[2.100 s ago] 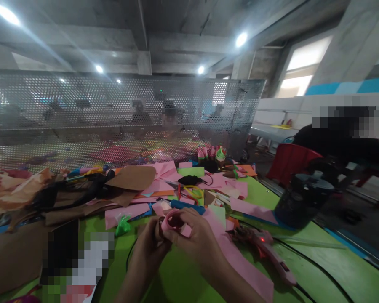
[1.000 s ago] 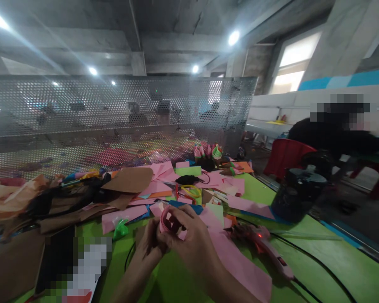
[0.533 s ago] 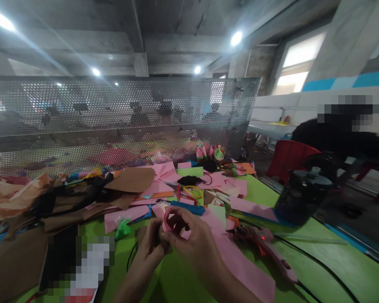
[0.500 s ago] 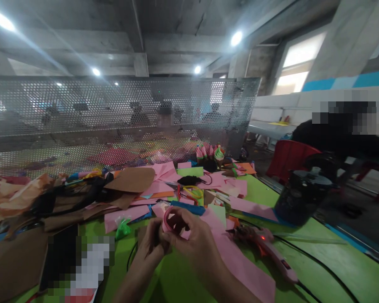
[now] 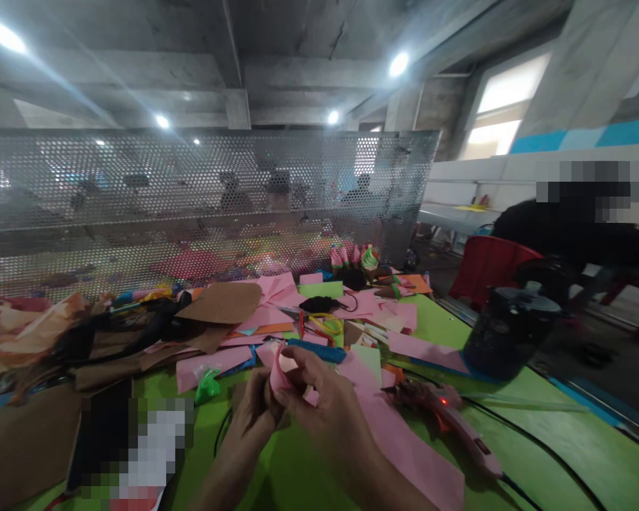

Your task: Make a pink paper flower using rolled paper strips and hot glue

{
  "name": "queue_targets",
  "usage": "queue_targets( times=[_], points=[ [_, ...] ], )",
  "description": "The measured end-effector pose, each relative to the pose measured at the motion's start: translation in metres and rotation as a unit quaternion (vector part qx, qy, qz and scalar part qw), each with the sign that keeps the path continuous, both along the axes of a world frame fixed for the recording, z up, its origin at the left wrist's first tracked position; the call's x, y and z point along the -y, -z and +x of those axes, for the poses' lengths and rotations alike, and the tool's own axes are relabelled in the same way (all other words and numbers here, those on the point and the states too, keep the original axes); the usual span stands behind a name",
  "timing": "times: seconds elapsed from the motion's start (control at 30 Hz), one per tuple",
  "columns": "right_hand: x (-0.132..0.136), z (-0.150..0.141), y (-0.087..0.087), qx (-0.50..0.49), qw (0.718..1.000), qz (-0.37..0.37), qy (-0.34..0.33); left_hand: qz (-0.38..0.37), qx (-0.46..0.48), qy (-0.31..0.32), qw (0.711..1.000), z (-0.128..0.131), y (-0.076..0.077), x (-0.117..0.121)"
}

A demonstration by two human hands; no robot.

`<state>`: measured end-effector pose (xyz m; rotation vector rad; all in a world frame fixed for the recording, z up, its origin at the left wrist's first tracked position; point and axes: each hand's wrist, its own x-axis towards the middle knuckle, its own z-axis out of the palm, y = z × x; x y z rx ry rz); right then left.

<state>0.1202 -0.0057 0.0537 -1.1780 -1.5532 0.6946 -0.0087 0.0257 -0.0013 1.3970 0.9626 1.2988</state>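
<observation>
Between both hands a strip of pink craft foam or paper (image 5: 281, 376) is curled into a ring or cone shape, its edge facing up. My left hand (image 5: 255, 403) is closed around its lower left side. On the right side, my right hand (image 5: 324, 397) pinches the curl with thumb and fingers. The fingers hide the bottom of the piece. A long pink sheet (image 5: 405, 443) lies on the green table (image 5: 292, 468) to the right of my hands. Beyond it a pink glue gun (image 5: 458, 419) rests with a red light lit.
Pink and brown sheets (image 5: 221, 304) are piled at the back with scissors (image 5: 303, 325). Finished-looking paper ice-cream cones (image 5: 370, 261) stand by the perforated metal screen (image 5: 202, 184). A dark container (image 5: 511, 333) is at the right edge; a person (image 5: 543, 220) sits beyond. A green plastic bag (image 5: 207, 385) lies left.
The pink curl has turned and opened somewhat between my fingers, now looking more like a cone than a narrow ring. My hands have barely shifted.
</observation>
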Motion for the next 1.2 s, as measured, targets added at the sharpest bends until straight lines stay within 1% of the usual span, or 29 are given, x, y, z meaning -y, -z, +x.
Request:
queue_targets(
  times=[0.17, 0.33, 0.47, 0.57, 0.67, 0.73, 0.83, 0.93, 1.03, 1.1, 1.2],
  points=[
    [0.002, -0.002, 0.001, 0.002, 1.000, 0.020, -0.012, -0.031, 0.010, 0.050, 0.998, -0.003, -0.009, 0.006],
    [0.002, -0.002, -0.001, 0.027, 0.999, 0.024, 0.001, -0.027, -0.016, 0.061, 0.998, -0.008, -0.013, 0.008],
    [0.002, -0.002, -0.002, 0.044, 0.998, 0.033, 0.023, -0.025, -0.028, 0.052, 0.998, -0.009, -0.008, 0.002],
    [0.003, -0.002, -0.002, 0.039, 0.998, 0.022, 0.039, -0.024, 0.008, 0.040, 0.999, -0.008, 0.001, -0.007],
    [0.004, -0.003, -0.002, 0.056, 0.996, 0.023, 0.060, -0.047, 0.076, 0.077, 0.993, -0.007, 0.006, -0.012],
    [0.005, -0.003, -0.002, 0.088, 0.993, 0.042, 0.072, -0.063, 0.092, 0.098, 0.989, -0.007, 0.005, -0.010],
    [0.004, -0.003, -0.001, 0.133, 0.986, 0.072, 0.067, -0.063, 0.090, 0.088, 0.990, -0.007, -0.002, 0.000],
    [0.003, -0.002, 0.001, 0.168, 0.978, 0.106, 0.057, -0.047, 0.055, 0.051, 0.996, -0.008, -0.011, 0.010],
    [0.003, -0.002, 0.002, 0.191, 0.971, 0.137, 0.047, -0.018, 0.016, 0.019, 1.000, -0.010, -0.014, 0.012],
    [0.004, -0.003, 0.003, 0.201, 0.966, 0.155, 0.042, -0.003, 0.008, 0.021, 1.000, -0.012, -0.014, 0.010],
    [0.004, -0.005, 0.002, 0.210, 0.960, 0.179, 0.048, -0.013, 0.018, 0.039, 0.999, -0.014, -0.012, 0.007]
  ],
)
